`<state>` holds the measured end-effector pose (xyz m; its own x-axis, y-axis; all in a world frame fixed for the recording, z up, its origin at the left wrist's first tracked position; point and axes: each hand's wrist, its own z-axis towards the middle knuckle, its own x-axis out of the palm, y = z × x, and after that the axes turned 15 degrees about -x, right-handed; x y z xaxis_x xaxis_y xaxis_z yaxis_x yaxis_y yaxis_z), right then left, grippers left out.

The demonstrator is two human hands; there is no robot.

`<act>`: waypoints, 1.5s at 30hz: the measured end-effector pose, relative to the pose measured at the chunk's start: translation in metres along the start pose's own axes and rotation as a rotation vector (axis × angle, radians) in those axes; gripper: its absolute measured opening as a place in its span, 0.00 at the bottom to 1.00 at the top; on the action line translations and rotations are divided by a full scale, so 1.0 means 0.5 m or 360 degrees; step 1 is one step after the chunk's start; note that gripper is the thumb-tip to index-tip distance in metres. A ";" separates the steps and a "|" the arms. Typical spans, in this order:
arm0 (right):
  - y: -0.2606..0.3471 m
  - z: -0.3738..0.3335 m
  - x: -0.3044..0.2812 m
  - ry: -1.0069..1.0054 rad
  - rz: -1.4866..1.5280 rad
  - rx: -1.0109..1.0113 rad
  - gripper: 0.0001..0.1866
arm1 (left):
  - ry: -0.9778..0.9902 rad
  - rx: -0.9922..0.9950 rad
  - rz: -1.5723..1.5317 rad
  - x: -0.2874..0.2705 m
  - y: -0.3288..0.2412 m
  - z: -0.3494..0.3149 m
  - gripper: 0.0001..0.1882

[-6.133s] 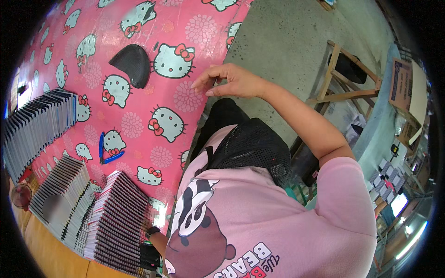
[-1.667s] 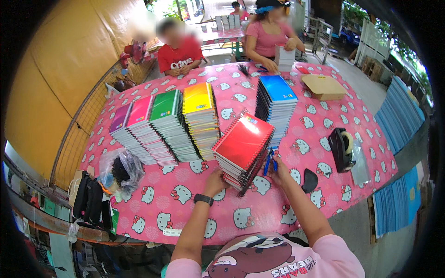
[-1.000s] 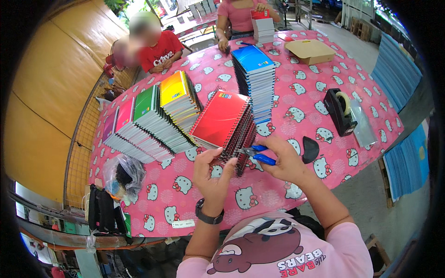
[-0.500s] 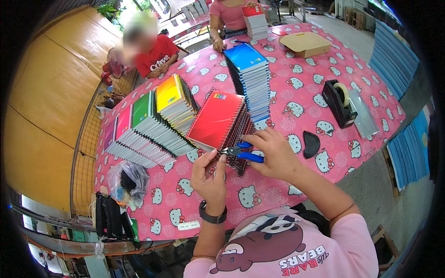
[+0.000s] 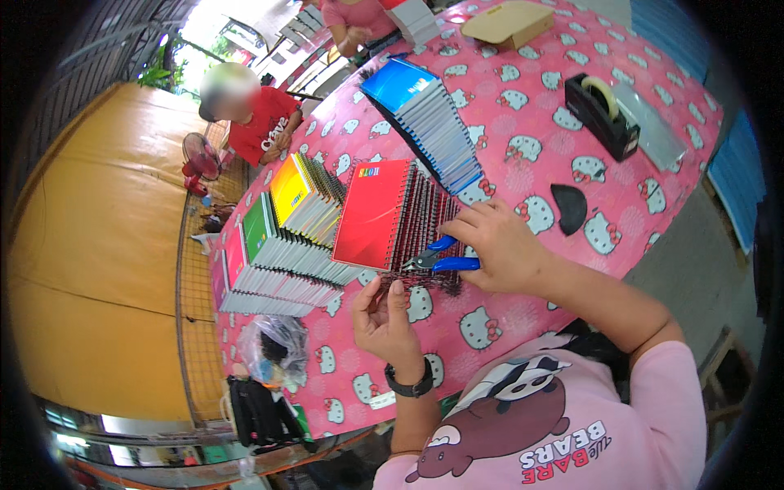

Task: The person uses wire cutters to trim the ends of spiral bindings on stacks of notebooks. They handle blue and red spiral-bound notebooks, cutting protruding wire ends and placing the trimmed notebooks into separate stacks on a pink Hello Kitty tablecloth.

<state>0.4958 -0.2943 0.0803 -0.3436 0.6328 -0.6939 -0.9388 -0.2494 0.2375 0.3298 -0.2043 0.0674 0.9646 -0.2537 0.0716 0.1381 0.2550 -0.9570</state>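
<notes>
My right hand [image 5: 505, 249] is wrapped around blue-handled wire cutters [image 5: 456, 264]. Their metal jaws are at the near lower corner of a stack of red spiral notebooks [image 5: 371, 214], next to the black coil ends. My left hand [image 5: 385, 325], with a dark watch on its wrist, is just in front of that corner. Its fingers are half curled, with thumb and forefinger apart and nothing plainly between them. Dark coil strands [image 5: 425, 282] lie along the stack's near side, partly behind the cutters.
Yellow [image 5: 291, 192], green [image 5: 258, 229] and pink [image 5: 235, 260] notebook stacks stand at left; a leaning blue stack [image 5: 400, 86] stands beyond. A tape dispenser [image 5: 600, 118], black half-round piece [image 5: 569, 208], cardboard box [image 5: 510, 24] and plastic bag [image 5: 273, 347] share the table. Two people are across it.
My left hand has drawn back from the cutters' tips, its thumb and forefinger now parted. The cutters have shifted to the coil at the red stack's corner. The whole view has tilted.
</notes>
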 end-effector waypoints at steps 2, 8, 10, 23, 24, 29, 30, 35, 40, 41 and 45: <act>0.005 -0.003 0.006 0.0008 0.0018 0.0030 0.19 | 0.0002 -0.0025 0.0006 0.001 -0.003 -0.002 0.12; 0.013 -0.002 0.012 0.0012 0.0098 0.0060 0.19 | 0.0019 0.0046 0.0110 0.002 -0.004 -0.001 0.12; 0.009 -0.001 0.014 0.0051 0.0125 0.0050 0.17 | -0.0010 0.0041 0.0179 0.005 -0.007 -0.002 0.11; -0.009 -0.018 0.019 0.0033 -0.0012 -0.0009 0.19 | -0.0034 0.0078 0.0135 0.000 0.002 -0.004 0.13; -0.006 -0.015 0.016 0.0063 -0.0006 -0.0017 0.18 | -0.0032 0.0092 0.0142 0.001 0.003 -0.005 0.12; -0.007 -0.012 0.018 0.0175 0.0238 0.0071 0.15 | -0.0057 0.0114 0.0202 0.007 0.004 -0.007 0.12; -0.007 -0.012 0.018 0.0205 0.0271 0.0109 0.15 | -0.0051 0.0120 0.0199 0.007 0.005 -0.006 0.12; -0.022 -0.024 0.019 0.0036 0.0346 0.0167 0.15 | -0.0132 0.0043 0.0038 -0.001 0.006 0.001 0.10; -0.043 -0.041 0.018 -0.0069 0.0302 0.0183 0.18 | 0.0290 -0.0876 -0.1282 -0.072 0.026 0.035 0.11; -0.041 -0.042 0.021 -0.0058 0.0272 0.0150 0.18 | 0.0395 -0.1009 -0.1390 -0.073 0.024 0.036 0.12; -0.030 -0.036 0.035 -0.0071 0.0143 0.0022 0.20 | 0.0329 -0.0639 -0.0567 -0.036 0.020 0.005 0.12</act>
<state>0.5044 -0.2925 0.0524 -0.4267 0.6403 -0.6387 -0.9044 -0.2965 0.3069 0.3146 -0.1951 0.0574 0.8045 -0.4466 0.3916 0.3118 -0.2435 -0.9184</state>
